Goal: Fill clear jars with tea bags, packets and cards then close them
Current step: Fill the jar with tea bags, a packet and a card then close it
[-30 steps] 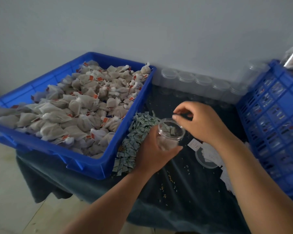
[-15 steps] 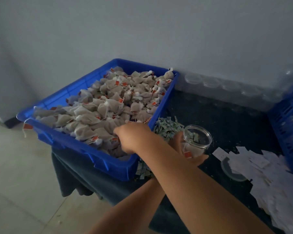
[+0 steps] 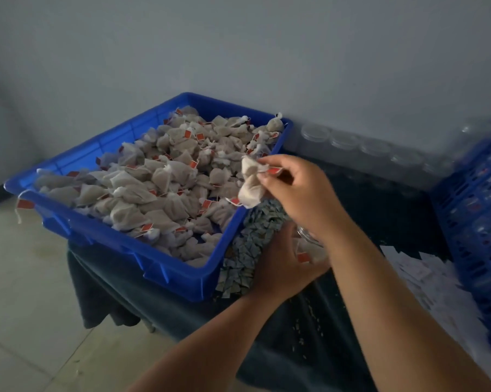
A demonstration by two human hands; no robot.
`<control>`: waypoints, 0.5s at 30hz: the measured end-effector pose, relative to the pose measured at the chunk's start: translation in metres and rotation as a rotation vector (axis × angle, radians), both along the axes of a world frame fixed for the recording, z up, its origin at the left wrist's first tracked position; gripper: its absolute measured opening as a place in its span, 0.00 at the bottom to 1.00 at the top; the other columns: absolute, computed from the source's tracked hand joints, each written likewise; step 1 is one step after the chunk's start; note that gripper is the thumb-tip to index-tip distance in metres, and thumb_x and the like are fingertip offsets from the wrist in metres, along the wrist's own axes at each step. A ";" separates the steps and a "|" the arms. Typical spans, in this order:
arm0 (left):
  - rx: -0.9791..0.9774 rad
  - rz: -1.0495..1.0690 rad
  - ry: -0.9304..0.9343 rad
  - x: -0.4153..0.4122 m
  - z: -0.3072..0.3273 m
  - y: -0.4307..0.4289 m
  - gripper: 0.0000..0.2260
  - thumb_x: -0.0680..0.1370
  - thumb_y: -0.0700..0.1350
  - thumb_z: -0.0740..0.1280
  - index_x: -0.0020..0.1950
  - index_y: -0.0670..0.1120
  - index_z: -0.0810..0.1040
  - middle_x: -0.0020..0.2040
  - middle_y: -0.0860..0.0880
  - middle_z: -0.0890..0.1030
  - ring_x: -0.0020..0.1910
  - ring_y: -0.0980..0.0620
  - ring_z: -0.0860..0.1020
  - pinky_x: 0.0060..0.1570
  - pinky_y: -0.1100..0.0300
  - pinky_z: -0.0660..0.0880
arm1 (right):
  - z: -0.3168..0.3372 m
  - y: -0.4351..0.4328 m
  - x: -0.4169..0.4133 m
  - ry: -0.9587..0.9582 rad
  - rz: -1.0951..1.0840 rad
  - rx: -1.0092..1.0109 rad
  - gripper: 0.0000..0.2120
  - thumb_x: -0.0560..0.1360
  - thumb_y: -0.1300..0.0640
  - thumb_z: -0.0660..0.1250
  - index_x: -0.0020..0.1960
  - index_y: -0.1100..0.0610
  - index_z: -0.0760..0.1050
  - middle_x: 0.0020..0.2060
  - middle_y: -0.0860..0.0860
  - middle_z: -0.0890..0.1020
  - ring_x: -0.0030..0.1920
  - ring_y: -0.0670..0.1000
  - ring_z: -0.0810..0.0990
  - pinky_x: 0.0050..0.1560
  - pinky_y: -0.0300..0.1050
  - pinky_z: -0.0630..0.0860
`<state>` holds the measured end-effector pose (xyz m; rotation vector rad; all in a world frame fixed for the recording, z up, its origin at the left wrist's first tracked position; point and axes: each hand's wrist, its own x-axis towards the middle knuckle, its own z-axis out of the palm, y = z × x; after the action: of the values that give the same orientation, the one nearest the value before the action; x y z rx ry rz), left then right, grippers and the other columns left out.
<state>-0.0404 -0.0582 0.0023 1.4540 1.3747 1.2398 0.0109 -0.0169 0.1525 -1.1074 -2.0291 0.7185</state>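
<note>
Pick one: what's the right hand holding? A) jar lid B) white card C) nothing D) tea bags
D: the right hand pinches tea bags with a red tag, up over the right edge of the blue tray, while the left hand holds the jar below it.
</note>
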 end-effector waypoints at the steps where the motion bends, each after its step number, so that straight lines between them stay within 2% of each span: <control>1: -0.003 -0.001 -0.004 0.003 -0.002 0.001 0.37 0.68 0.62 0.81 0.73 0.65 0.69 0.60 0.62 0.84 0.56 0.64 0.84 0.54 0.60 0.84 | 0.003 0.001 0.019 -0.003 -0.044 0.050 0.12 0.84 0.52 0.71 0.67 0.46 0.83 0.51 0.36 0.85 0.49 0.32 0.82 0.46 0.26 0.75; 3: 0.037 -0.003 -0.045 0.006 -0.010 0.006 0.36 0.68 0.62 0.83 0.72 0.67 0.69 0.60 0.61 0.83 0.56 0.64 0.84 0.51 0.62 0.84 | 0.007 0.002 0.053 -0.022 -0.131 0.156 0.09 0.83 0.53 0.71 0.62 0.46 0.82 0.47 0.36 0.84 0.44 0.31 0.81 0.41 0.25 0.72; 5: 0.073 0.012 -0.067 0.008 -0.010 0.007 0.36 0.68 0.61 0.83 0.71 0.69 0.69 0.61 0.62 0.83 0.57 0.64 0.83 0.50 0.62 0.85 | 0.006 0.001 0.078 -0.025 -0.197 0.188 0.03 0.83 0.54 0.71 0.56 0.47 0.81 0.42 0.38 0.84 0.42 0.35 0.81 0.38 0.26 0.71; 9: 0.080 0.038 -0.065 0.010 -0.013 0.009 0.37 0.66 0.65 0.83 0.68 0.76 0.67 0.62 0.65 0.81 0.57 0.65 0.83 0.50 0.59 0.85 | -0.014 0.002 0.105 -0.060 -0.293 0.055 0.07 0.80 0.53 0.75 0.46 0.46 0.79 0.43 0.37 0.83 0.40 0.40 0.80 0.36 0.31 0.71; 12: 0.085 0.047 -0.081 0.011 -0.012 0.008 0.36 0.67 0.65 0.83 0.68 0.77 0.66 0.63 0.66 0.81 0.58 0.64 0.83 0.51 0.59 0.86 | -0.028 0.004 0.115 -0.023 -0.341 -0.086 0.08 0.75 0.47 0.80 0.43 0.47 0.82 0.40 0.40 0.85 0.39 0.41 0.82 0.39 0.42 0.75; 13: 0.090 0.047 -0.080 0.011 -0.014 0.010 0.37 0.67 0.65 0.83 0.68 0.77 0.66 0.63 0.66 0.82 0.58 0.63 0.84 0.51 0.57 0.86 | -0.030 0.004 0.117 0.024 -0.344 -0.130 0.07 0.74 0.46 0.80 0.44 0.46 0.83 0.40 0.42 0.86 0.41 0.43 0.84 0.41 0.46 0.79; 15: 0.080 0.053 -0.062 0.011 -0.016 0.011 0.37 0.67 0.65 0.83 0.70 0.75 0.67 0.62 0.64 0.83 0.57 0.63 0.84 0.51 0.54 0.86 | -0.030 0.006 0.121 0.155 -0.337 -0.192 0.05 0.74 0.47 0.81 0.45 0.45 0.86 0.42 0.46 0.88 0.46 0.50 0.87 0.52 0.55 0.87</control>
<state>-0.0293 -0.0474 -0.0133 1.4286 1.3435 1.3764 0.1323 -0.0113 0.1227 -1.4148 -1.6167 0.8066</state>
